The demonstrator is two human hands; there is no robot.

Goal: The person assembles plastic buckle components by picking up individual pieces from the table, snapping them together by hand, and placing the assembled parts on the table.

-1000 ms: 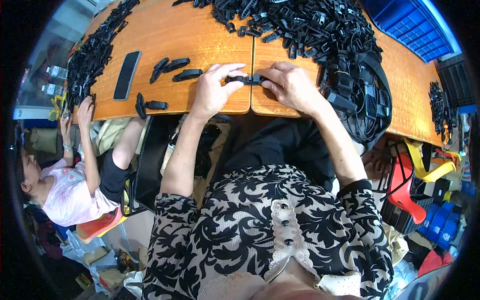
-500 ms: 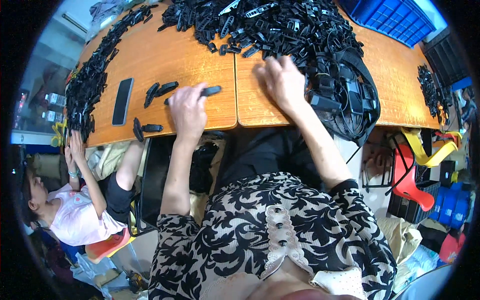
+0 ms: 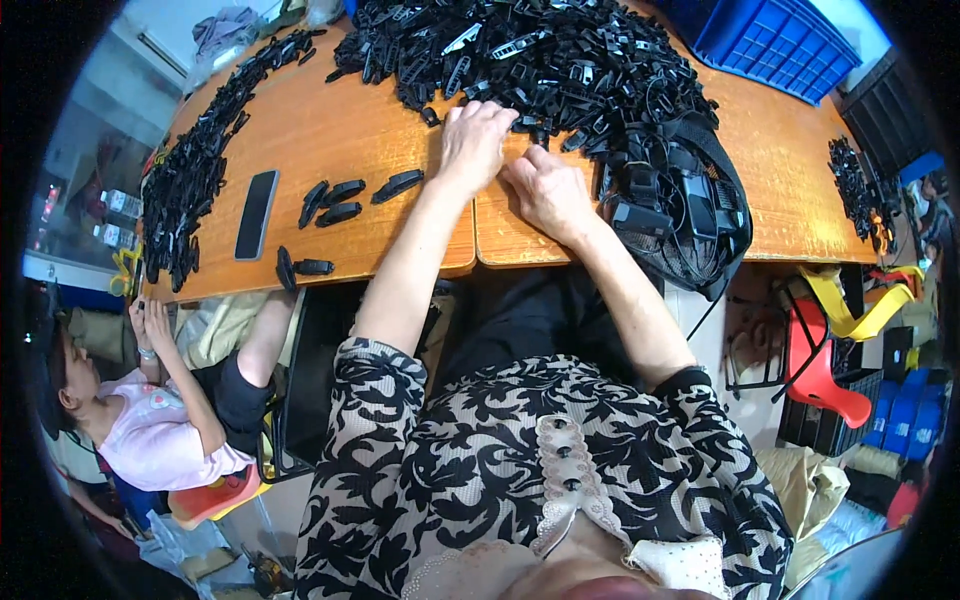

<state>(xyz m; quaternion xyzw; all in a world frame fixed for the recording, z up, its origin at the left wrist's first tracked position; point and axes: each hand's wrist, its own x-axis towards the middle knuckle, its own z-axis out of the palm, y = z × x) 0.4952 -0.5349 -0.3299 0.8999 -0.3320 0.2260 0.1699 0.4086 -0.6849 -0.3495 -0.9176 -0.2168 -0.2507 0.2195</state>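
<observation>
A big heap of small black plastic clip-like pieces [image 3: 560, 60] covers the far middle of the wooden table [image 3: 380, 240]. At the heap's near edge is my left hand [image 3: 473, 148], its fingers bent together over the pieces; what is in them is hidden. Close beside it, my right hand [image 3: 550, 192] rests low over the table with curled fingers, and I cannot make out what they hold. Left of my hands lie several loose elongated black pieces [image 3: 398, 186], some side by side. Two more black pieces [image 3: 314, 267] lie near the front edge.
A dark phone [image 3: 257, 215] lies left of the loose pieces. Beyond it runs a long row of black pieces [image 3: 190, 190]. A black mesh bag with devices [image 3: 715, 220] sits right of my right hand. A blue crate [image 3: 775, 45] stands far right. Another person [image 3: 160, 410] sits at left.
My left hand has left the piece it was handling; that side now shows more loose pieces. It has moved right and away from me to the heap. My right hand has come slightly nearer, fingers curled.
</observation>
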